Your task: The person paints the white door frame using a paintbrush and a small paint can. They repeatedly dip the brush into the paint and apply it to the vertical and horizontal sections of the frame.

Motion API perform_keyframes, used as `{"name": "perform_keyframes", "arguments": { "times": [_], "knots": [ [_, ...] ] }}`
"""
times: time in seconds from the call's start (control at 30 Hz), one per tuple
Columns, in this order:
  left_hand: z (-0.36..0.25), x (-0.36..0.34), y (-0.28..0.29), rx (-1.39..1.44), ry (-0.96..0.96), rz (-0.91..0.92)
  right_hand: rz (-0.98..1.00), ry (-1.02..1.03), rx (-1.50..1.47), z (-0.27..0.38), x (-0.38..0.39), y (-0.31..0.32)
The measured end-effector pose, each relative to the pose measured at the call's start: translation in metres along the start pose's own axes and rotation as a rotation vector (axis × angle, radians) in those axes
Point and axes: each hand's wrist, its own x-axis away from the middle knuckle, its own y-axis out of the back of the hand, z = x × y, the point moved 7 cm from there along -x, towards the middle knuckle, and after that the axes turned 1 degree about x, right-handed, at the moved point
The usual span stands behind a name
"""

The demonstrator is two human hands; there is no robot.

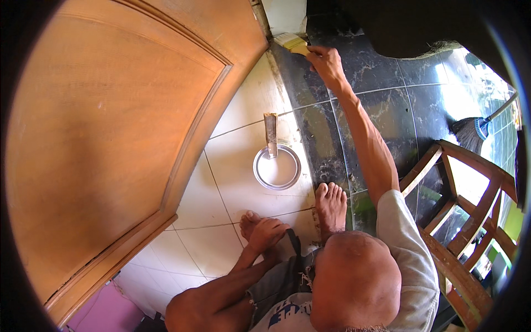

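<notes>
A light grey short-sleeved shirt (406,249) with blue printing on the front is worn, along with grey shorts (276,285) frayed at the hem. Both feet (331,205) are bare.

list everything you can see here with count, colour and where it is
door: one, orange-brown wood, open, filling the left side
paintbrush: one, pale bristles, top centre at the foot of the door frame
tin: one, round, silvery, whitish inside, on the pale floor tiles at centre
stir stick: one, flat, greyish, resting across the tin's far rim
chair: one, brown wood, at right
broom: one, dark bristles with a blue collar, upper right on the dark tiles
floor: pale tiles at left, dark marbled tiles at right
right hand: one, fingers closed on the paintbrush, top centre
left hand: one, resting on the left foot, holding nothing, lower centre
feet: two, bare, near the tin
</notes>
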Motion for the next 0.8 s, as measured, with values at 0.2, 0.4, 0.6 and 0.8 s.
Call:
{"name": "perform_keyframes", "arguments": {
  "times": [0.2,0.4,0.6,0.8],
  "knots": [
    [0.001,0.003,0.0,-0.019,0.004,-0.014,-0.126,-0.024,0.017,0.006,-0.006,0.011],
    [0.003,0.002,-0.002,-0.038,-0.005,0.016,-0.192,-0.035,-0.051,-0.007,0.01,0.004],
    [-0.004,-0.005,-0.003,-0.025,-0.023,0.041,-0.225,-0.137,-0.214,-0.028,0.037,-0.016],
    [0.01,0.007,-0.009,0.07,0.025,0.072,-0.245,-0.117,-0.491,-0.016,0.046,-0.052]
  ]
}}
